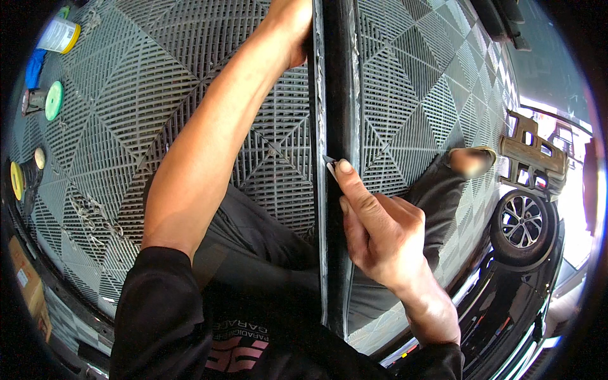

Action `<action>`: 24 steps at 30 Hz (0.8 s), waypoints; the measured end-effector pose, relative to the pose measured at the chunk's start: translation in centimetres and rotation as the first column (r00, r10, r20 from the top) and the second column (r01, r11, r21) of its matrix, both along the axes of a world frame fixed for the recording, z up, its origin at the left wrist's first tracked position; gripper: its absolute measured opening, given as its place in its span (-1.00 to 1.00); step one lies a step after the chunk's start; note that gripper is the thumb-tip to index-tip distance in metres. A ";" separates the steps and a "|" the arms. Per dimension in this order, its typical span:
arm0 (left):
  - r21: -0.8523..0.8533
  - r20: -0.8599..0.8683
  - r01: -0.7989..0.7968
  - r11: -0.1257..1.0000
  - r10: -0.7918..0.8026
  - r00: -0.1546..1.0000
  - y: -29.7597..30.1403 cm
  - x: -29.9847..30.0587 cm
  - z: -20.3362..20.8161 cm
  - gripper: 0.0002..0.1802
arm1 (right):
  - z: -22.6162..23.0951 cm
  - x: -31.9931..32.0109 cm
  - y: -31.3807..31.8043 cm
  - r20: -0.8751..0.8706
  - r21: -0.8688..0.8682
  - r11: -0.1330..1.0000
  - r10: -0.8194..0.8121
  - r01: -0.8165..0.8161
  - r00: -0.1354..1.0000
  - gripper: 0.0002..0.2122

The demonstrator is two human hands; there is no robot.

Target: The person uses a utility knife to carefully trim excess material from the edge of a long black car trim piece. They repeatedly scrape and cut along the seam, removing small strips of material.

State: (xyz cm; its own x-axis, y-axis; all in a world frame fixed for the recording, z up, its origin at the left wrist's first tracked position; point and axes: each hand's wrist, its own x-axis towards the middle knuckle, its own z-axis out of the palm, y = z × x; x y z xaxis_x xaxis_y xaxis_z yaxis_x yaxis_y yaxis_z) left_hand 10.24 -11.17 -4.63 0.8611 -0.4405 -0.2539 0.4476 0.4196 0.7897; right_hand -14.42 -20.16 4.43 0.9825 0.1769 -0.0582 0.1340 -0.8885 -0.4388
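Observation:
A long black panel edge (339,126) runs from the top of the view down towards my lap, with pale, uneven residue along both of its rims. My right hand (386,231) is closed, with its index finger extended along a small thin light-coloured blade-like piece (330,166). Its tip touches the left rim of the panel edge, and its exact kind cannot be made out. At the far end, my left hand (291,28) is against the panel's left side. Its fingers are hidden behind the panel and past the top of the view.
Grey slatted floor tiles (139,126) spread around me. At the left are a white tub (60,35), a green round pad (54,101) and a yellow-rimmed tool (17,180). A black car with a spoked wheel (522,218) and a brown rack-like piece (535,155) stand at right.

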 end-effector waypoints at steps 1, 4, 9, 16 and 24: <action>-0.018 0.018 0.004 1.000 -0.004 1.000 0.0 0.1 0.1 -0.53 | -0.1 0.0 0.0 0.011 0.008 1.000 0.002 -0.002 1.000 -0.47; -0.071 0.026 0.029 0.997 -0.027 0.999 0.5 -0.3 0.8 -0.53 | -0.3 0.0 0.0 0.032 0.035 0.999 -0.001 -0.001 0.999 -0.49; -0.096 0.034 0.002 0.995 0.002 0.999 -0.1 0.4 -0.4 -0.57 | -0.8 0.1 0.1 0.089 0.119 0.992 -0.044 0.033 0.995 -0.53; -0.110 0.047 0.007 0.994 -0.002 0.999 -0.3 0.3 -0.7 -0.62 | -0.5 0.7 0.2 0.040 0.077 0.994 -0.075 0.072 0.996 -0.53; -0.079 0.007 -0.024 0.997 0.024 1.000 -0.3 0.1 -0.3 -0.66 | -0.3 0.9 0.2 0.020 0.029 0.999 -0.046 0.046 0.999 -0.50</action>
